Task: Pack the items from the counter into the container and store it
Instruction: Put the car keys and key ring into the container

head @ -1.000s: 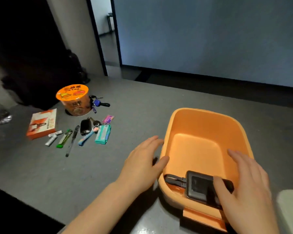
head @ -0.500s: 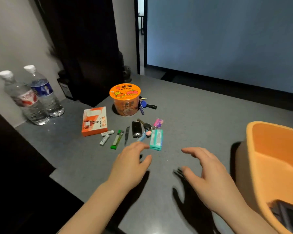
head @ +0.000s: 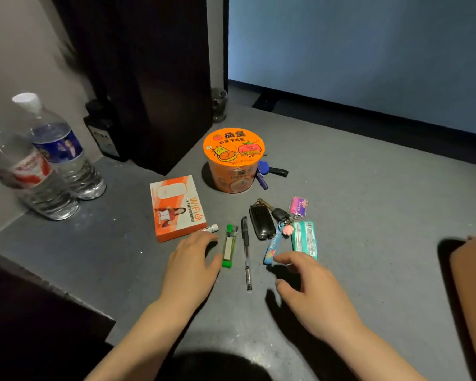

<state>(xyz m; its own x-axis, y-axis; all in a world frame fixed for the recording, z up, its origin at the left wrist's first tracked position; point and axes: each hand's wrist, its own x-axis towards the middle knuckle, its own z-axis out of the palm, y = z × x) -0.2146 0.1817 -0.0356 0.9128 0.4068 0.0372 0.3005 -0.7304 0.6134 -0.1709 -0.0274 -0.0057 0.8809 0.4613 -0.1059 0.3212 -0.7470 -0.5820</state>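
We are bringing both hands down over the small things lying in a loose row at the centre of the frame, probably so that each hand can gather from its own side. Our left hand [head: 193,259] is lying flat with fingers relaxed and spread, fingertips over the small white tubes [head: 210,229] and just beside the green lighter [head: 229,246], pinching nothing yet. Our right hand [head: 311,287] is hovering with fingers loosely spread, forefinger reaching toward the blue strap [head: 271,247] of the car key [head: 262,221] and the teal packet [head: 304,239]; it is gripping nothing. The pen [head: 246,251] is lying between the two hands.

The orange container [head: 473,284] is showing only as a dim edge at the far right of the frame, well apart from the row; we cannot tell what is in it from here. The noodle cup [head: 233,160] is standing sealed in the upper centre, keys [head: 270,171] beside it, and the WIFI box [head: 176,207] is lying closed to its lower left.
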